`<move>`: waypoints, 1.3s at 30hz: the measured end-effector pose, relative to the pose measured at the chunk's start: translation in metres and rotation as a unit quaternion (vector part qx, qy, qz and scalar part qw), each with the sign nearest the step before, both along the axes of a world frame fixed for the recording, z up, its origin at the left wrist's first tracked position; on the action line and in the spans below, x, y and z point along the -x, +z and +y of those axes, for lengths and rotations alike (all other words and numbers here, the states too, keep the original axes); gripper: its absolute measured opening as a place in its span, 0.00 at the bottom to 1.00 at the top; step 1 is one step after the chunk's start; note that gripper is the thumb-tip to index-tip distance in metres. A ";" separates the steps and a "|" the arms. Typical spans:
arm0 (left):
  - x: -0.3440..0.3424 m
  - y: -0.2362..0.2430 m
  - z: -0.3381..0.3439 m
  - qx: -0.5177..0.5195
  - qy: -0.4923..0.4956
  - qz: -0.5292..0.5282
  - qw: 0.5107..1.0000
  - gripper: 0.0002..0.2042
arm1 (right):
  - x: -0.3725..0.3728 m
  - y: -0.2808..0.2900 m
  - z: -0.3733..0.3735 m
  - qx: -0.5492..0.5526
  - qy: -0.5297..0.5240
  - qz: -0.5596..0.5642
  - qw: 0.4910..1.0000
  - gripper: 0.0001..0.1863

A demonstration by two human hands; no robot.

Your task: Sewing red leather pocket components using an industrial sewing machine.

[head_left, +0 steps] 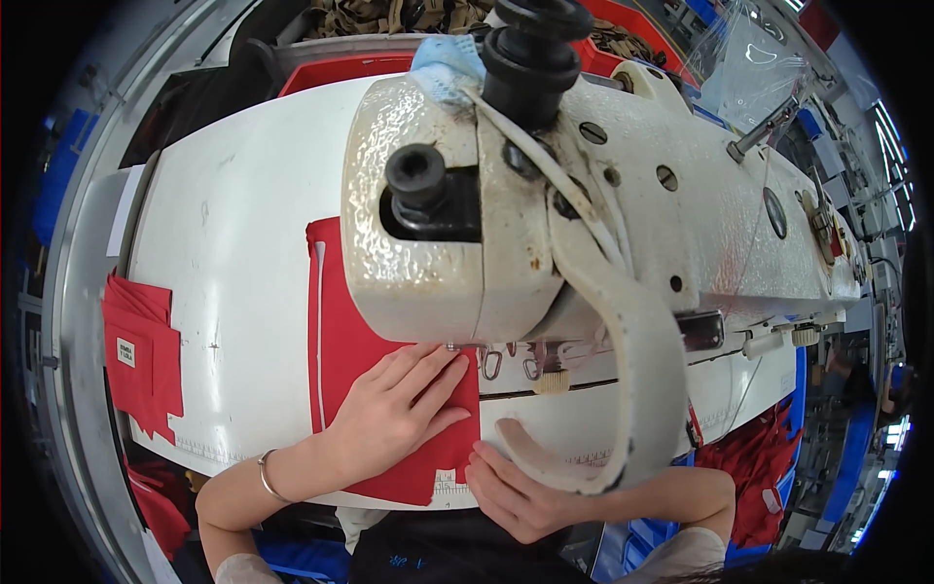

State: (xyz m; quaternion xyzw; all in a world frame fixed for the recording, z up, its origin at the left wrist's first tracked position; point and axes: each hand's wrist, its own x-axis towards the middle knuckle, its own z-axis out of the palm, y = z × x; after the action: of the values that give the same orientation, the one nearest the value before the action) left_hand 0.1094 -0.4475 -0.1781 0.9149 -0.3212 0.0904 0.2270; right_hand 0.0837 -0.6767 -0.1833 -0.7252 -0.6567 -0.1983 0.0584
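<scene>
A piece of red fabric (pixel 331 370) with a narrow white strip along its left side lies under the head of a white sewing machine (pixel 418 292). My left hand (pixel 399 419) presses flat on it, fingers stretched toward the presser foot area, a silver bangle on the wrist. At the fabric's lower right edge, my right hand (pixel 516 496) has curled fingers closed on the edge, thumb not clearly visible. A curved white lever (pixel 642 389) hangs just above that hand and partly covers it.
Folded red pieces (pixel 141 389) with a label rest at the bed's left edge (pixel 156 234). More red fabric (pixel 749 467) sits in a blue container at the right. A red bin (pixel 336 70) and dark tan material (pixel 379 19) are behind the machine. A metal rail runs down the left.
</scene>
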 end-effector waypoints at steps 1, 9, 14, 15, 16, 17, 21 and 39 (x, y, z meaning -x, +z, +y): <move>-0.001 -0.001 0.001 -0.008 -0.001 0.006 1.000 0.20 | -0.005 0.000 0.001 0.001 -0.002 -0.010 1.000 0.17; 0.005 -0.004 0.004 -0.014 -0.025 -0.017 0.999 0.20 | -0.035 -0.001 0.005 0.034 0.016 -0.072 0.997 0.16; 0.005 0.001 0.010 -0.036 -0.073 -0.014 0.997 0.23 | -0.046 -0.010 0.008 -0.003 -0.013 -0.015 1.000 0.16; 0.004 0.001 0.012 -0.036 -0.074 -0.014 0.997 0.23 | -0.051 -0.008 0.009 -0.017 -0.026 0.007 1.000 0.16; 0.003 -0.001 0.014 -0.022 -0.080 -0.015 0.996 0.22 | -0.054 -0.007 0.010 -0.030 -0.039 0.029 0.998 0.17; 0.002 -0.001 0.015 -0.007 -0.087 -0.017 0.996 0.22 | -0.056 -0.006 0.011 -0.030 -0.039 0.029 0.998 0.17; -0.007 -0.004 0.021 0.032 -0.098 0.000 0.995 0.22 | -0.061 -0.010 0.010 -0.052 -0.092 0.073 0.992 0.19; -0.063 -0.022 0.032 0.050 -0.037 -0.045 0.997 0.15 | -0.071 -0.042 0.016 -0.076 -0.245 0.138 0.956 0.18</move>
State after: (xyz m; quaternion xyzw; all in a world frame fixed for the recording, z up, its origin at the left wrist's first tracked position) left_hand 0.1720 -0.4160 -0.1997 0.8851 -0.3596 0.1394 0.2606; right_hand 0.1550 -0.6612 -0.2256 -0.8778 -0.4270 -0.1539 0.1534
